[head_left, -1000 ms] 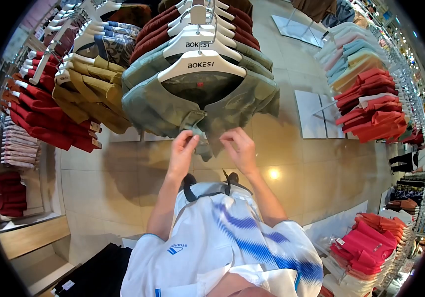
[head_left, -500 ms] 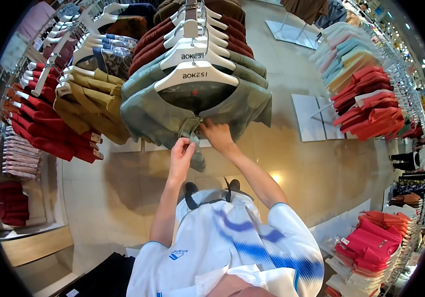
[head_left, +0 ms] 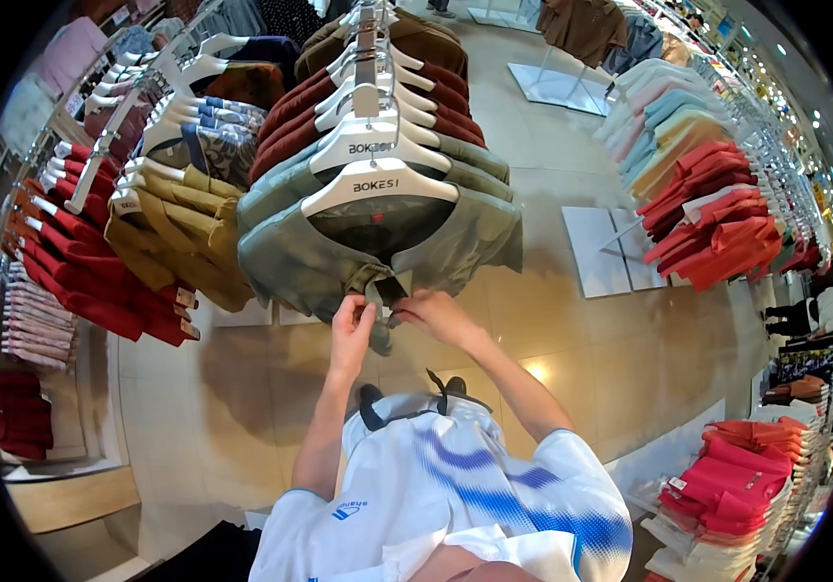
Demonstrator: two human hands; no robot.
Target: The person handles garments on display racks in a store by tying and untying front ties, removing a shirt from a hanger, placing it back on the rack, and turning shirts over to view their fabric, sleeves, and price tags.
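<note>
"Pinching anything, as the head view shows you?"

"Your left hand (head_left: 349, 335) has finger and thumb closed on the green shirt (head_left: 281, 254); your right hand (head_left: 434, 315) pinches its front."

"Where's the shirt?"

"Twelve o'clock, on a white hanger (head_left: 379, 186); mustard garments (head_left: 172, 235) hang at your ten."

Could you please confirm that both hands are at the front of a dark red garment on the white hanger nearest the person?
Not quite: the head view shows that the garment is grey-green, not dark red. It is on the white hanger nearest the person, with the left hand and right hand at its front.
</note>
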